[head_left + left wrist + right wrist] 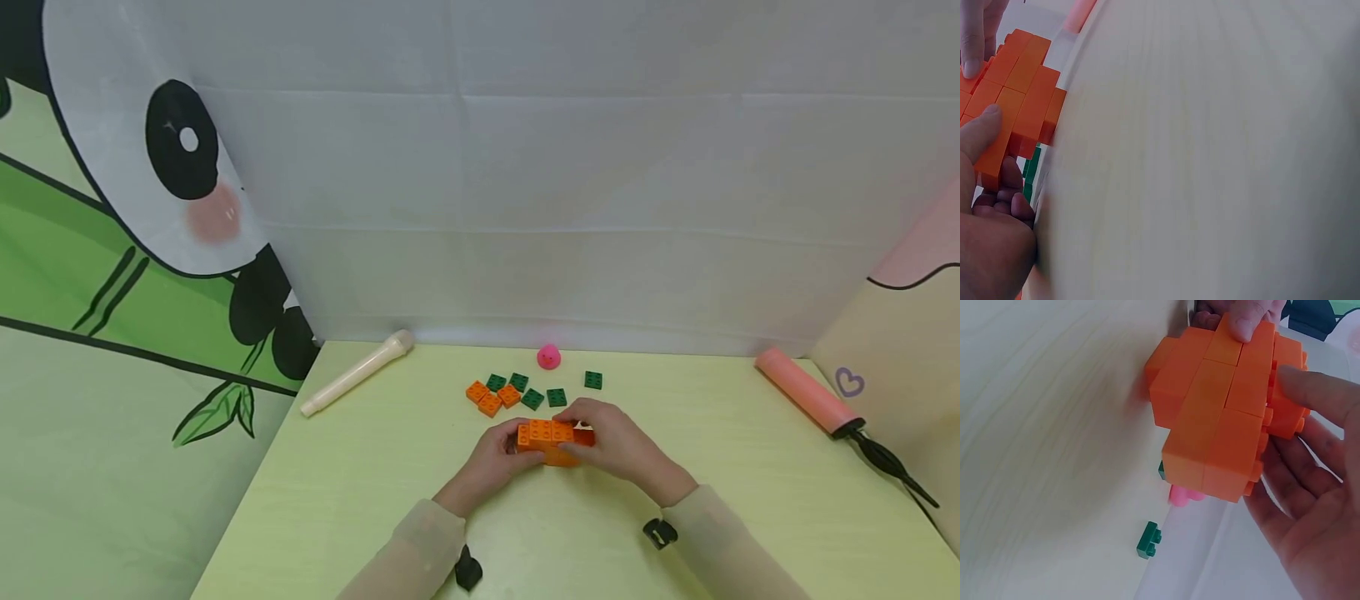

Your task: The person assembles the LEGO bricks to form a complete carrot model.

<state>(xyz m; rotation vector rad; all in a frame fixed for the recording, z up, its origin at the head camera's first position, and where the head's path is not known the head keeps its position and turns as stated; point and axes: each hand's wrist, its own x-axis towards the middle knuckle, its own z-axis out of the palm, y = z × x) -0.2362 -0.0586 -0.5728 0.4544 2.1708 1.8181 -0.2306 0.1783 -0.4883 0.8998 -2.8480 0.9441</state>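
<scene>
Both hands are at a stepped body of orange toy building bricks [555,454], just above the tabletop. The left hand [491,462] grips its left end, the thumb on the near face and fingers curled beneath or behind, as the left wrist view shows. On the studded side the right hand [622,442] pinches an orange brick [1288,390] between thumb and fingers; whether it is fully pressed down I cannot tell. Seen from the right wrist, the joined bricks [1210,419] form several layers of differing width. The right fingertips behind the brick are partly hidden.
Beyond the hands lie three loose orange bricks [490,404] and several green bricks [532,399]. A small pink ball-like toy [548,357] sits by the back wall. A pale stick [360,375] lies at left, a pink tube with a black end [810,392] at right.
</scene>
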